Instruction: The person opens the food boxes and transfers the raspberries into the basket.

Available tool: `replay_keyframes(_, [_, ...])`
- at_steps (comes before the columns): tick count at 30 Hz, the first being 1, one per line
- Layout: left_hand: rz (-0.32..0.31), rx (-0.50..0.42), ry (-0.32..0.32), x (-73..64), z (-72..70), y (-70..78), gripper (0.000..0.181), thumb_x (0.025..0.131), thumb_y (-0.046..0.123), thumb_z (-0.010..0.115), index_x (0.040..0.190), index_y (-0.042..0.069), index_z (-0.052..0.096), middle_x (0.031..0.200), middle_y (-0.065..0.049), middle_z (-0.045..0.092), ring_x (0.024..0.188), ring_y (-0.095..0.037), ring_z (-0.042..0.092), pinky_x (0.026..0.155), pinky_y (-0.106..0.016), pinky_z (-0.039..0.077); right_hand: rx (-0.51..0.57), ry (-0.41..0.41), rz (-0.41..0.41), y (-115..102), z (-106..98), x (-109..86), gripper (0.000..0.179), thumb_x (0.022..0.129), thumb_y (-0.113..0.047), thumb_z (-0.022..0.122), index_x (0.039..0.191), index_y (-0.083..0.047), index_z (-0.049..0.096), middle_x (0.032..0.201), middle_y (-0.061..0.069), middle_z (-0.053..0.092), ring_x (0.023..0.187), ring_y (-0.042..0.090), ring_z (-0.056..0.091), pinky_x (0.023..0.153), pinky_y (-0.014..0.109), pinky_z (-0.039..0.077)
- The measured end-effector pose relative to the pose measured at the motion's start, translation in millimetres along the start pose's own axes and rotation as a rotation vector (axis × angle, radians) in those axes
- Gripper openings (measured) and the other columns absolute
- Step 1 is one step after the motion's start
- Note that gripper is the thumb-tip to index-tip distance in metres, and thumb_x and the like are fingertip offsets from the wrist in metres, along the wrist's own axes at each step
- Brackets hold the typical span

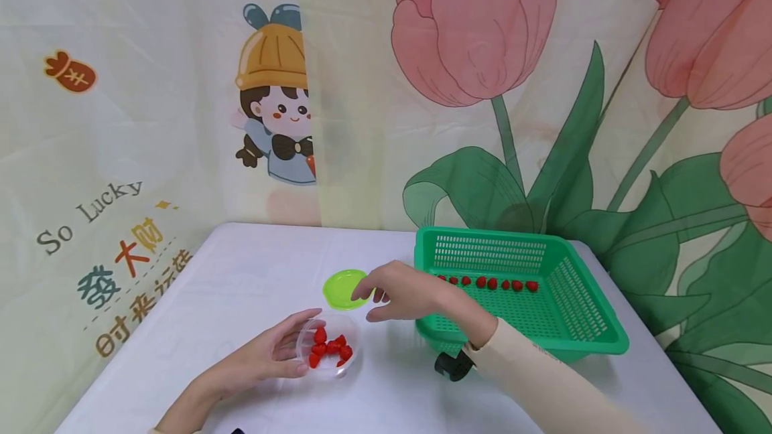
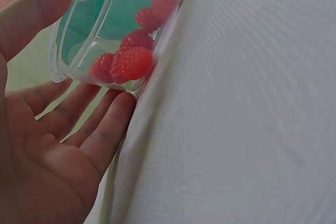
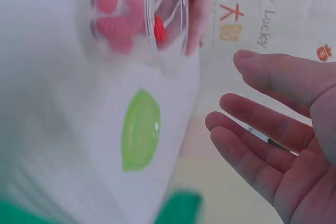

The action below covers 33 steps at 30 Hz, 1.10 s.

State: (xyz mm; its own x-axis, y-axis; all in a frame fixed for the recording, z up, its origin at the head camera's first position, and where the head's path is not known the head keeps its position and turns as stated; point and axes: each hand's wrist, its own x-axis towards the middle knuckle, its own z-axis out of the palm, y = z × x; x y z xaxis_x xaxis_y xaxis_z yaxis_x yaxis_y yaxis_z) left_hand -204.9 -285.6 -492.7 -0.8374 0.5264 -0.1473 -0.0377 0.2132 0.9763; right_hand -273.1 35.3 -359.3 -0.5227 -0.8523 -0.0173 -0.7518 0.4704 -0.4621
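My left hand [image 1: 274, 350] holds the side of a clear plastic cup [image 1: 328, 374], with the thumb and fingers on either side of it. Several red raspberries [image 2: 136, 62] lie at the bottom of the cup. In the left wrist view, the thumb is by the rim and the fingertips are low on the wall. My right hand [image 1: 407, 292] hovers between cup and basket, overlapping the edge of a lime-green lid [image 1: 342, 288] in the head view. Its fingers are loosely bent, with nothing between them in the right wrist view.
A green slotted basket [image 1: 579, 286] stands on the right of the white table [image 1: 265, 266]. Inside it, a row of several raspberries [image 1: 492, 283] runs along the far side, partly hidden by the right forearm. A printed cloth [image 1: 356, 86] hangs behind the table.
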Motion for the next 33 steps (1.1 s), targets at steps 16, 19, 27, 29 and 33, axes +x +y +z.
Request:
replay_keyframes(16, [0.005,-0.027,-0.024,0.2,-1.7,-0.3,0.080,0.102,0.012,0.071,0.167,0.028,0.027,0.171,-0.016,0.029,0.153,-0.037,0.041,0.105,-0.033,0.055,0.054,-0.090,-0.059,-13.8,43.4,38.9,0.041,0.095,-0.013,0.081,0.135,-0.011,0.073,0.119,-0.001,0.076,0.104,0.013,0.071,0.087,0.016,0.056])
replay_keyframes(19, [0.005,-0.028,-0.026,0.0,-1.9,-0.5,0.080,0.102,0.012,0.071,0.167,0.028,0.027,0.170,-0.015,0.030,0.152,-0.036,0.043,0.105,-0.033,0.056,0.049,-0.103,-0.052,-12.9,48.8,43.6,0.043,0.095,-0.013,0.081,0.137,-0.013,0.073,0.118,-0.002,0.076,0.102,0.010,0.071,0.086,0.015,0.055])
replay_keyframes(27, [0.044,-0.010,-0.033,1.8,-2.9,-2.8,0.080,0.101,0.008,0.071,0.166,0.030,0.030,0.167,-0.016,0.036,0.148,-0.033,0.048,0.105,-0.033,0.055,-0.014,-0.148,-0.017,-18.3,55.7,52.7,0.042,0.093,-0.013,0.083,0.134,-0.017,0.074,0.117,-0.002,0.076,0.097,0.008,0.069,0.080,0.012,0.053])
replay_keyframes(29, [0.045,-0.011,-0.034,1.8,-3.0,-2.8,0.080,0.101,0.008,0.071,0.166,0.030,0.029,0.168,-0.016,0.035,0.148,-0.033,0.048,0.105,-0.033,0.055,-0.028,-0.160,-0.012,-20.1,57.2,54.7,0.042,0.093,-0.012,0.084,0.133,-0.017,0.074,0.118,-0.002,0.076,0.097,0.009,0.069,0.079,0.012,0.053])
replay_keyframes(33, [0.043,-0.008,-0.031,1.8,-2.9,-1.9,0.080,0.101,0.009,0.071,0.167,0.029,0.029,0.168,-0.016,0.035,0.148,-0.034,0.049,0.105,-0.033,0.055,-0.051,-0.168,0.000,-22.5,60.8,57.7,0.041,0.092,-0.011,0.084,0.132,-0.017,0.075,0.118,-0.005,0.077,0.097,0.008,0.069,0.079,0.011,0.052])
